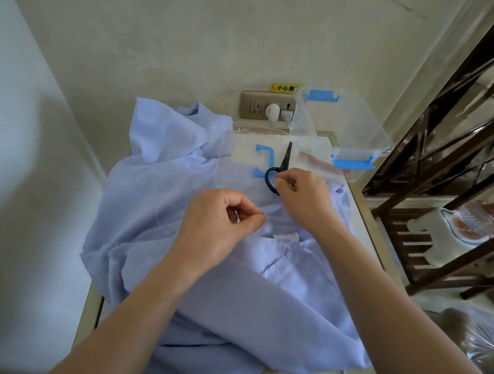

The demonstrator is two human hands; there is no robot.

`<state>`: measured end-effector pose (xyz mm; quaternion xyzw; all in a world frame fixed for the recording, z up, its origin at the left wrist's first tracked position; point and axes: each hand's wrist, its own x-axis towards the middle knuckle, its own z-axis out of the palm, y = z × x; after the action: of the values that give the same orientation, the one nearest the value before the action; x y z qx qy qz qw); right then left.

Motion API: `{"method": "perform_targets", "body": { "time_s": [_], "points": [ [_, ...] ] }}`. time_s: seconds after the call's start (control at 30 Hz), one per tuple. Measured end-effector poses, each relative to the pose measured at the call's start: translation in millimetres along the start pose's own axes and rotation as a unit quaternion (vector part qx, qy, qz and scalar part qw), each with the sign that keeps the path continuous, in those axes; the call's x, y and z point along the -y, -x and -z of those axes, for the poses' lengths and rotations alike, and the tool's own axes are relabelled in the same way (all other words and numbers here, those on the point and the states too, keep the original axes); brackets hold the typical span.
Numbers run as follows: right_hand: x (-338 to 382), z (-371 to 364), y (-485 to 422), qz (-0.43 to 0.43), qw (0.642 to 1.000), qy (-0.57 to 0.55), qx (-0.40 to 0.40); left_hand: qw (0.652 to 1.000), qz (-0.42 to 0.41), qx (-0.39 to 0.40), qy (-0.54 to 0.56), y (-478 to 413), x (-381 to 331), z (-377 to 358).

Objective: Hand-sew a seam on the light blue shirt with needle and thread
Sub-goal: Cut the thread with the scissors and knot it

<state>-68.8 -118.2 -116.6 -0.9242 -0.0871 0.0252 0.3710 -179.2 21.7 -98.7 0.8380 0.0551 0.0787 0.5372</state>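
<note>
The light blue shirt [256, 285] lies crumpled over a small table and covers most of its top. My left hand [217, 224] hovers over the middle of the shirt, thumb and forefinger pinched on what looks like a fine pale thread, barely visible. My right hand [302, 195] rests at the shirt's far edge, its fingertips pinched at the handle ring of the black scissors [284, 160], whose blades point away from me. No needle can be made out.
A clear plastic box [346, 121] with blue clips stands at the table's far right, its clear lid [245, 151] lying beside it. A wall socket [264, 107] is behind. A dark wooden shelf [454, 174] stands to the right, with plastic bags on the floor.
</note>
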Motion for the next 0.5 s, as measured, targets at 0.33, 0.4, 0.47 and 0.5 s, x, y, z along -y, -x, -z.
{"method": "perform_targets", "body": {
  "time_s": [0.33,0.4,0.47,0.5],
  "points": [
    [-6.6,-19.5,-46.4,-0.079,0.989,0.126,-0.013,1.000,0.026,0.007,0.013,-5.2,3.9,11.2],
    [-6.2,-17.2,-47.6,-0.101,0.989,0.105,-0.005,1.000,0.024,0.008,0.015,-4.2,3.3,11.7],
    [-4.3,-12.3,-47.6,-0.115,0.991,0.070,-0.002,1.000,0.020,0.007,0.016,-2.3,3.3,12.3],
    [-2.9,-8.7,-46.7,-0.117,0.992,0.051,-0.005,1.000,0.020,0.006,0.017,-1.3,3.5,12.8]
  ]
}}
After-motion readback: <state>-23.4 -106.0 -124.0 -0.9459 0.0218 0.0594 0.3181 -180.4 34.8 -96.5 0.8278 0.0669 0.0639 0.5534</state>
